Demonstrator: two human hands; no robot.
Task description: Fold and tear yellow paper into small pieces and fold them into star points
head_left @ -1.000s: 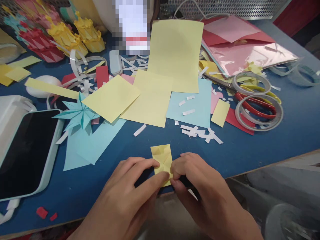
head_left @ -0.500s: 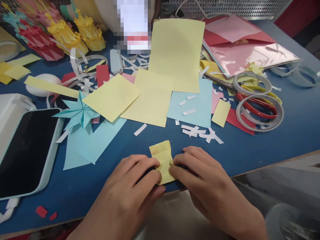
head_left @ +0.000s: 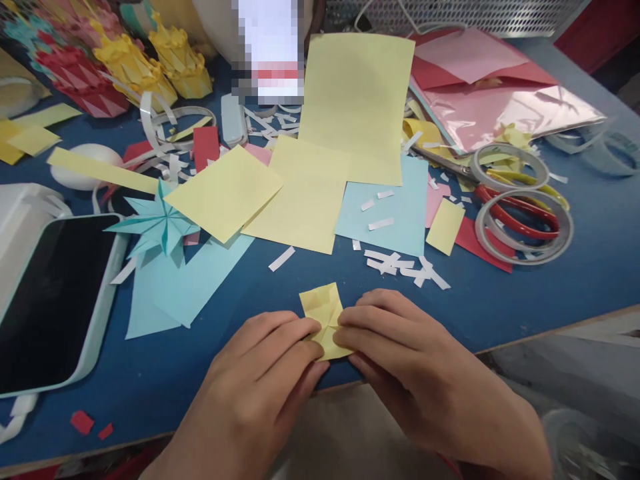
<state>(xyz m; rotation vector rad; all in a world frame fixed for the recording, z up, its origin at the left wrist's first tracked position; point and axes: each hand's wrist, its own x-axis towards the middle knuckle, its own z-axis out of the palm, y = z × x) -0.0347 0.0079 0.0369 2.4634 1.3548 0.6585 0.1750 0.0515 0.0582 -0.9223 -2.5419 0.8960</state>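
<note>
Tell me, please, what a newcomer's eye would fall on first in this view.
Probably the small yellow paper, creased and held between the left hand and the right hand at the near edge of the blue table. Next might come the turquoise paper star on the left, beside the phone. The large pale yellow sheet at the back, near the middle, also stands out.

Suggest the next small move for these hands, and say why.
Probably ease the sides of the small yellow paper gently inward: the left hand and right hand hold opposite edges, and creases meet between them.
</note>
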